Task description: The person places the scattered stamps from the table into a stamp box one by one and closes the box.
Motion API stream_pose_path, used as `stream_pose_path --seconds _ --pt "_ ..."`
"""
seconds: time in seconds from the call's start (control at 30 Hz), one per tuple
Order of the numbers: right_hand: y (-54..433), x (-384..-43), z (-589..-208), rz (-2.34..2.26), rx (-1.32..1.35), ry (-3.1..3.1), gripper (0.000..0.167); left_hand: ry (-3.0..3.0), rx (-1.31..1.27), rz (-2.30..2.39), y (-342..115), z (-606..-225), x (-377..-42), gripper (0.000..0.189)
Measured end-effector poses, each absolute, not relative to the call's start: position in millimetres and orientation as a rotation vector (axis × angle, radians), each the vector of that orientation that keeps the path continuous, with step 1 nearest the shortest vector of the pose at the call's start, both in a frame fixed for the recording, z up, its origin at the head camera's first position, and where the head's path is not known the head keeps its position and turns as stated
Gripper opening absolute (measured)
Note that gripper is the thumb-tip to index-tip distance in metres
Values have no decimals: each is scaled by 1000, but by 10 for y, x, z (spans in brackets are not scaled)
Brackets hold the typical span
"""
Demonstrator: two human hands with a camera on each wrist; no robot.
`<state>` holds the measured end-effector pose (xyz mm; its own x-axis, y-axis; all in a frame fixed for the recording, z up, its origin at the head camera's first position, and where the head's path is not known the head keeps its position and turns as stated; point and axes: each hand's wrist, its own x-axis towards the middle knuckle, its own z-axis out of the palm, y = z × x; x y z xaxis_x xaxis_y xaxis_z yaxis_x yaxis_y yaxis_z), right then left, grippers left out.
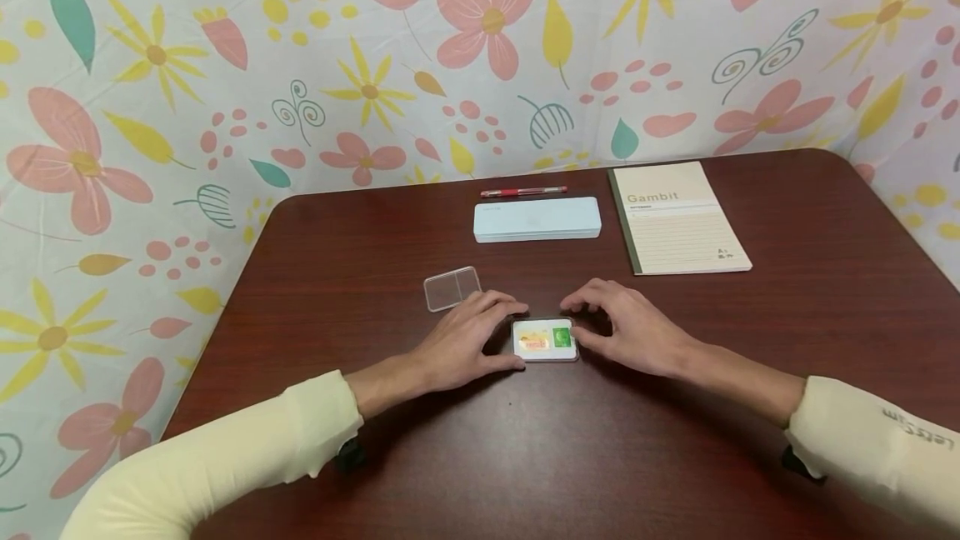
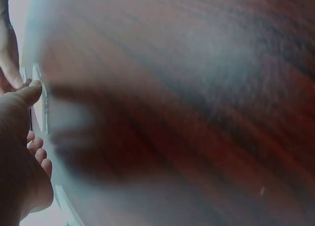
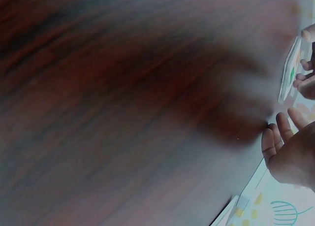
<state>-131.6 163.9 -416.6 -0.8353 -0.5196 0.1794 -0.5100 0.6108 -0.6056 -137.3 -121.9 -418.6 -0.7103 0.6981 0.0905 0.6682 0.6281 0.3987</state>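
Note:
A small shallow clear plastic case [image 1: 545,341] lies flat on the table, holding a white insert with an orange-yellow picture and a green square. My left hand [image 1: 468,338] rests around its left end, thumb at the near corner and index finger just beyond the far corner. At the other end, the thumb of my right hand [image 1: 637,327] touches the right edge, while its loosely bent fingers stay behind the case. A clear plastic lid [image 1: 442,292] lies behind the left hand, partly covered by it. Both hands show only at the sides of the wrist views.
Farther back on the dark wooden table [image 1: 360,273] stand a pale blue pencil case [image 1: 537,219] and a red pen [image 1: 523,192]. A lined notebook [image 1: 678,219] lies to their right. A floral cloth [image 1: 420,90] hangs behind the table.

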Motion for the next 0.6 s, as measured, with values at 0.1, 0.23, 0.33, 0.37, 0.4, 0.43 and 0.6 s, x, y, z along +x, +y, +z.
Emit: stream_pose_path --seconds 0.1,0.23,0.33,0.37,0.4,0.43,0.6 --pt "1651 -1306 -4175 -1043 -912 2787 33 2782 1148 633 -1267 -4137 -1408 71" --pt "1658 -1300 -4186 -1055 -911 2759 42 2813 1130 635 -1349 -4072 -1467 72" --pt "1661 -1298 -4196 -1061 -916 2754 51 2836 1133 620 -1411 -4031 -1515 74" --pt "1662 -1297 -4200 -1063 -921 2756 54 2845 1130 609 -1431 -4022 -1532 75" --pt "1661 -1296 -4204 -1064 -928 2758 56 2855 1124 594 -1452 -4013 -1548 76" --pt "1661 -1295 -4209 -1063 -933 2761 58 2864 1118 578 -1474 -4007 -1565 77" --pt "1664 -1291 -4229 -1053 -957 2778 65 2938 1067 496 -1607 -4010 -1672 82"
